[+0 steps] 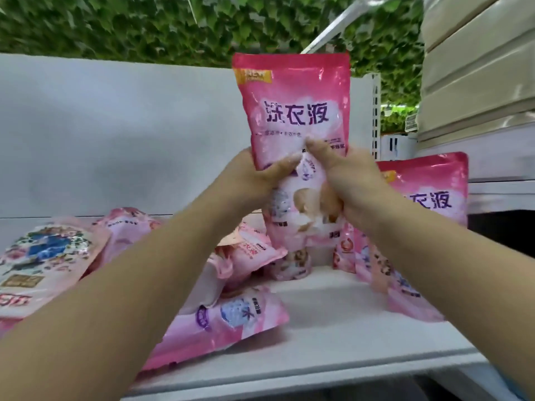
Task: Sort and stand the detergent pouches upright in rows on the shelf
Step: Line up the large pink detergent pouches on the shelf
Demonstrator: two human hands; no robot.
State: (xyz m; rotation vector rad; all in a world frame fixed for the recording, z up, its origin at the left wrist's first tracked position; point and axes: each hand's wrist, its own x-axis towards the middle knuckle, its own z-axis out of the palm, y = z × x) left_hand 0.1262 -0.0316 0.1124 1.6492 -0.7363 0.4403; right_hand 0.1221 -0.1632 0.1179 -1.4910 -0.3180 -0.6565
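A pink detergent pouch (292, 111) stands upright near the back of the white shelf (333, 322). My left hand (257, 175) grips its left side with the thumb across the front. My right hand (347, 178) grips its right side, thumb pressed on the front. To the right, another pink pouch (419, 227) stands upright, partly hidden by my right forearm. Several pink pouches (231, 314) lie flat in a heap at the left and centre. A paler pouch with a blue flower print (43, 261) lies at the far left.
A white back panel (115, 134) closes the shelf behind the pouches. A slotted upright post (375, 111) stands at the right rear. Beige slatted panels (477, 68) rise at the far right. Green foliage (173, 24) hangs overhead.
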